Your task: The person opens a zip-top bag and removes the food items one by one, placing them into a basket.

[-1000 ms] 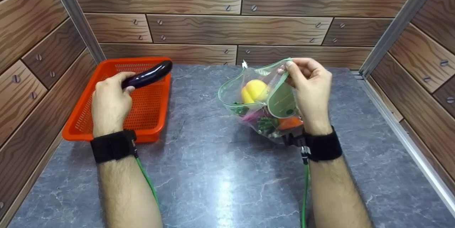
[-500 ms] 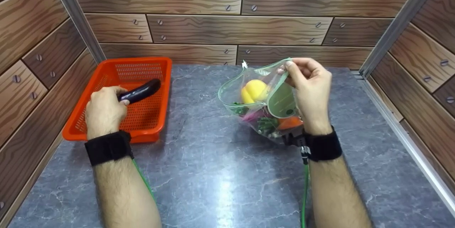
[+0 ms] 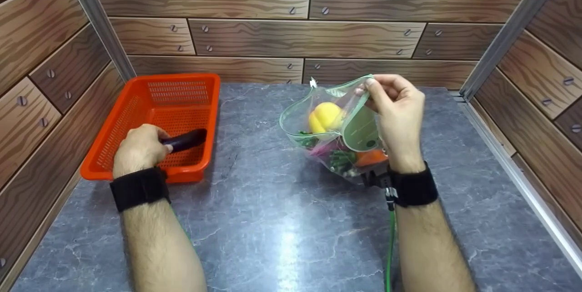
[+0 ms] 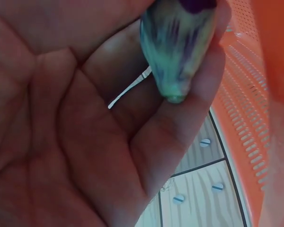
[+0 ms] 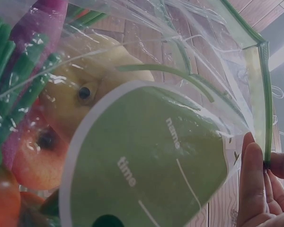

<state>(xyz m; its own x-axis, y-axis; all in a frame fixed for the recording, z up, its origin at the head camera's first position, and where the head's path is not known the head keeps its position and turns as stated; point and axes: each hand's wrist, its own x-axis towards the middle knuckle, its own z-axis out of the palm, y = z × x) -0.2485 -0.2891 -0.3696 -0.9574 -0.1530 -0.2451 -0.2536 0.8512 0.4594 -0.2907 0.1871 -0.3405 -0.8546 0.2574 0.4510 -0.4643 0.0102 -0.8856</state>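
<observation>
My left hand [image 3: 138, 148] grips a dark purple eggplant [image 3: 186, 140] by its stem end, low inside the orange plastic basket [image 3: 211, 123]. In the left wrist view, the eggplant's pale green cap [image 4: 177, 56] lies against the fingers. At the right, my right hand [image 3: 400, 110] pinches the green-edged rim of a clear zip bag [image 3: 361, 130], whose mouth gapes. Within the bag are a lobed yellow vegetable [image 3: 326, 117], green stalks [image 3: 343, 159], a purple piece, and an orange piece [image 3: 370, 157]. A red-yellow apple [image 5: 40, 161] shows through the plastic in the right wrist view.
The basket stands at the left on a grey marbled table [image 3: 254, 201]. Wood-patterned walls [image 3: 254, 37] with metal corner posts enclose the back and sides. A green cable [image 3: 390, 246] trails from the right wrist strap [image 3: 413, 185].
My left hand has lowered the eggplant from above the basket down into it, toward the near side. My right hand and the bag have stayed in place.
</observation>
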